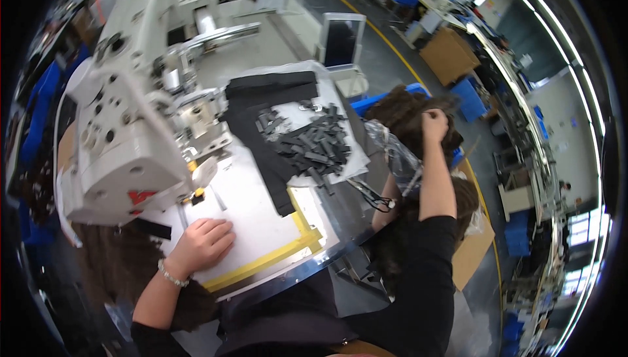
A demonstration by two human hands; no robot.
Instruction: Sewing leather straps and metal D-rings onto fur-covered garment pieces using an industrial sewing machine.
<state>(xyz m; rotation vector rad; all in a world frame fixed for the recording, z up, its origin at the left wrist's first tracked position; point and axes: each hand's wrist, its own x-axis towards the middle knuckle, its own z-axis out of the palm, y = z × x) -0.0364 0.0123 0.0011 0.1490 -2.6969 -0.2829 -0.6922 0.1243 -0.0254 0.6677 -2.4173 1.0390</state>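
Observation:
My left hand (206, 244) lies on the white work surface (255, 239) of a sewing machine (127, 138), palm down, its fingers loosely bent and seemingly empty. Out to the right, my right hand (434, 125) is closed on dark brown fluffy fabric (399, 118) heaped over a blue bin (416, 87); the fingertips are partly hidden. Between the hands, a pile of small dark grey strips (317, 144) lies on a white sheet, with a long black cloth piece (261, 167) along its left side. Black-handled scissors (371, 195) rest at the table's right edge.
Yellow tape (261, 265) borders the front of the work surface. A dark screen in a white frame (341, 40) stands behind. Brown fluffy cloth (114, 259) hangs below the machine at left. Clear plastic (396, 151) lies beside the bin. A cardboard box (449, 56) stands farther off.

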